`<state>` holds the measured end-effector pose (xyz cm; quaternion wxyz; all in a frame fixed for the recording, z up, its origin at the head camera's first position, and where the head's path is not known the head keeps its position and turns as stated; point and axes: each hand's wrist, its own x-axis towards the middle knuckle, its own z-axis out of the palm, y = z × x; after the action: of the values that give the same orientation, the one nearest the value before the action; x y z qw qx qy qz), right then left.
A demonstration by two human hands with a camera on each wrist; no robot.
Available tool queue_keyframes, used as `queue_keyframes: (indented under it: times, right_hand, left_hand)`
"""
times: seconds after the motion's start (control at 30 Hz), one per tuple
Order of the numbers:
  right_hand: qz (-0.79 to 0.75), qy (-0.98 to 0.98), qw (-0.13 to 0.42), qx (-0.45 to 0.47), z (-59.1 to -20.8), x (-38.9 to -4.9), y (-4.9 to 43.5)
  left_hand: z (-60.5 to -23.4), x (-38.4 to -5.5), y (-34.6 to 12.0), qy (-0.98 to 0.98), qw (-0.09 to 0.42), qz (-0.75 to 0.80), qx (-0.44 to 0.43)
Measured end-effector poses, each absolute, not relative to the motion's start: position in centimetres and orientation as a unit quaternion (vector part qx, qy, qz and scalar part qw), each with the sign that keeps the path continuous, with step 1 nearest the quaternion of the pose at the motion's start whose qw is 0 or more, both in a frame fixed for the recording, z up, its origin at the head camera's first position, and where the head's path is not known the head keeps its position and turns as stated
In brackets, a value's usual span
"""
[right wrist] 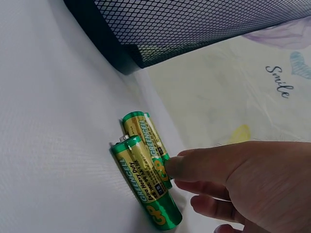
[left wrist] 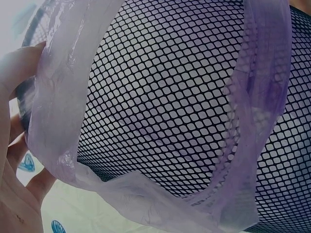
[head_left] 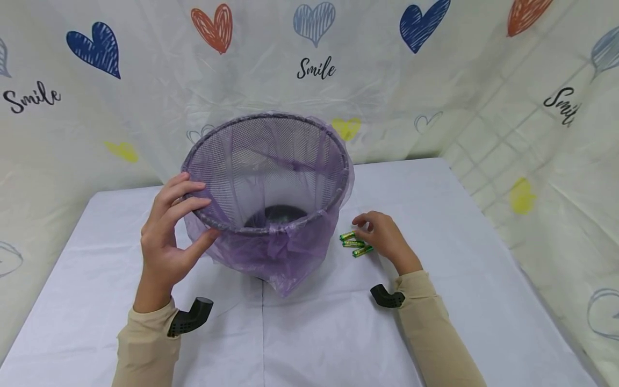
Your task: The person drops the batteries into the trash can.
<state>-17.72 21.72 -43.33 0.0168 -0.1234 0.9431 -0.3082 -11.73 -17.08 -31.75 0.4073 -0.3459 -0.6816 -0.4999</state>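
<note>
A dark mesh wastebasket [head_left: 271, 161] stands on the table, lined with a thin purple plastic bag [head_left: 295, 247] folded over its rim. My left hand [head_left: 169, 231] grips the rim on the left side, fingers inside and thumb outside. In the left wrist view the bag [left wrist: 58, 107] hangs over the mesh beside the fingers. To the right of the basket lie green and gold batteries [head_left: 353, 244]. Over them is my right hand [head_left: 384, 236], its fingers bent and thumb and forefinger apart. In the right wrist view its thumb overlaps the end of one battery [right wrist: 146, 131]; contact is unclear.
A white cloth [head_left: 309, 344] covers the table. Behind and to the right hangs a pale curtain [head_left: 261, 80] printed with hearts and "Smile". Black wrist camera mounts [head_left: 191, 317] sit on both sleeves.
</note>
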Motion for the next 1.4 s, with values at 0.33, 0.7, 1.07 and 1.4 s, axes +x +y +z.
queue_keyframes:
  times: [0.33,0.7,1.07,1.4]
  right_hand:
    - [-0.295,0.945,0.006,-0.138,-43.7,-18.0,21.5]
    - [-0.294,0.947,0.01,-0.127,-43.4,-17.9,21.6]
    - [-0.291,0.949,-0.01,-0.123,-42.3,-17.6,21.6]
    - [-0.291,0.948,-0.033,-0.123,-40.7,-17.1,21.5]
  left_hand:
    - [-31.8,-11.8,-17.1,-0.681,0.408,-0.499,-0.347]
    - [-31.5,-11.5,-16.8,-0.676,0.412,-0.504,-0.345]
    - [-31.4,-11.4,-16.7,-0.674,0.412,-0.508,-0.343]
    - [-31.4,-11.4,-16.6,-0.671,0.411,-0.513,-0.344]
